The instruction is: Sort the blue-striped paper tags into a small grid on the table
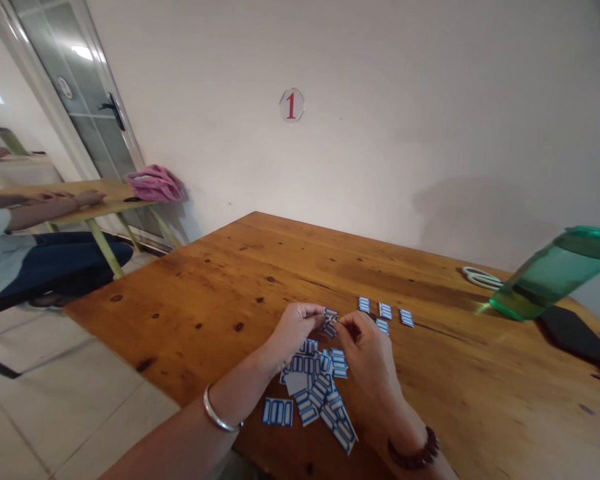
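Note:
My left hand [300, 327] and my right hand [370, 347] meet over the table, fingers pinched on a small strip of blue-bordered labels [331, 327]. The left fingertips grip its left side and the right fingertips its right side. Below them lies a loose, overlapping pile of similar label strips [310, 383], one of them showing a plain white face. Apart from the pile, a single strip [278, 412] rests near my left forearm. Beyond my right hand, several small label pieces [385, 311] lie spaced out on the wood.
The wooden table [220, 280] meets a white wall. At right are a green bottle [555, 273], a coiled white cable [481, 277] and a dark flat object [577, 337]. At left, another person's arms [55, 207] rest on a second table with a pink cloth [155, 183].

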